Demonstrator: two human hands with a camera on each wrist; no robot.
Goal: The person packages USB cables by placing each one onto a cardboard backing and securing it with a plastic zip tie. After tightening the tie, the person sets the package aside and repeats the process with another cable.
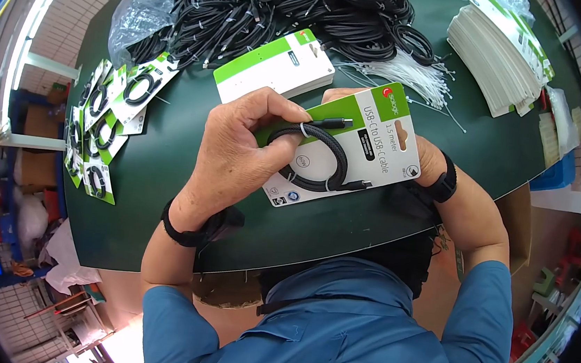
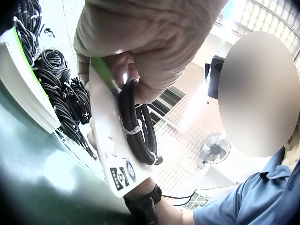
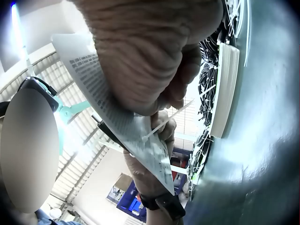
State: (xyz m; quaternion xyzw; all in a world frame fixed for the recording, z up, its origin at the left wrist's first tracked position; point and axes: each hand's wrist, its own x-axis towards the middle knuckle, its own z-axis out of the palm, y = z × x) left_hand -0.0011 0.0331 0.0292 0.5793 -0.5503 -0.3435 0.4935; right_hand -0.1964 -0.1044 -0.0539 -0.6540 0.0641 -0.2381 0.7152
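In the head view, my left hand (image 1: 234,151) pinches the left part of a green and white card (image 1: 394,160) and the coiled black cable (image 1: 338,159) on its front. White ties bind the coil. My right hand (image 1: 430,161) is behind the card's right side, its fingers hidden there. The right wrist view shows the card's printed back (image 3: 101,89), a thin white tie (image 3: 180,111) sticking out from it, and my right hand (image 3: 145,56) with curled fingers pinching at that tie. In the left wrist view, my left hand (image 2: 145,42) has thumb and fingers at the coil (image 2: 136,122).
Cards with cables (image 1: 103,128) lie at the table's left. Behind the hands are a card stack (image 1: 280,72), black cable bundles (image 1: 279,12) and loose white ties (image 1: 412,78). A taller card stack (image 1: 491,61) is at back right. Clear plastic (image 1: 141,20) lies at back left.
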